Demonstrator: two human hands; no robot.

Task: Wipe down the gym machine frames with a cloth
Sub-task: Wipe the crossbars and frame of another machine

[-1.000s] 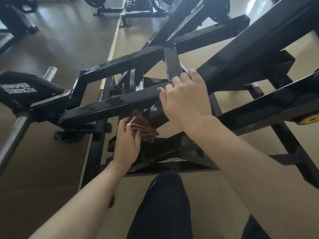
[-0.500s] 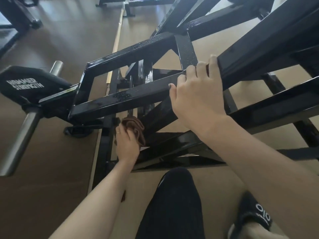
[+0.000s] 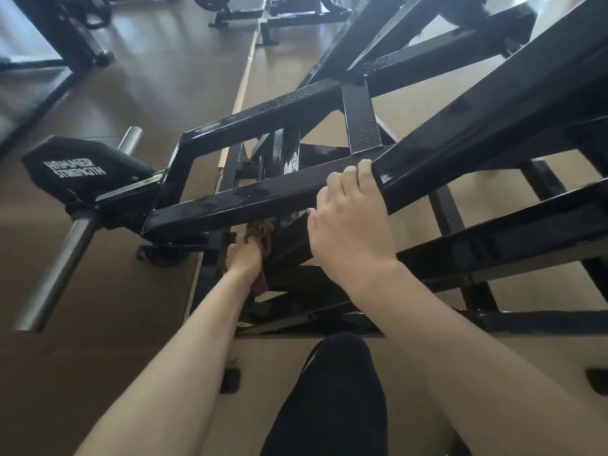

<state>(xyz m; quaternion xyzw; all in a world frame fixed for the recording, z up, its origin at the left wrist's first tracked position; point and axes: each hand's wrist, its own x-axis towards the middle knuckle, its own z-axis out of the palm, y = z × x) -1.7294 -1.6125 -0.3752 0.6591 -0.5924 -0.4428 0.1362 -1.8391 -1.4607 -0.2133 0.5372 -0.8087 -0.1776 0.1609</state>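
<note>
Wiping in progress at centre frame: the left hand (image 3: 245,255) clutches a brown cloth (image 3: 260,233) against a lower bar, beneath the wet black frame (image 3: 250,195). The right hand (image 3: 345,225) grips that frame. Next, probably, the droplet-covered upper bars need wiping.

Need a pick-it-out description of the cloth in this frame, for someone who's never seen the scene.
Start at the black gym machine frame filling the middle of the view, and find the sloping beam that the right hand grips. Just under that beam, the left hand holds a crumpled cloth against a lower strut. It is the only brown, soft thing among glossy black steel.
</note>
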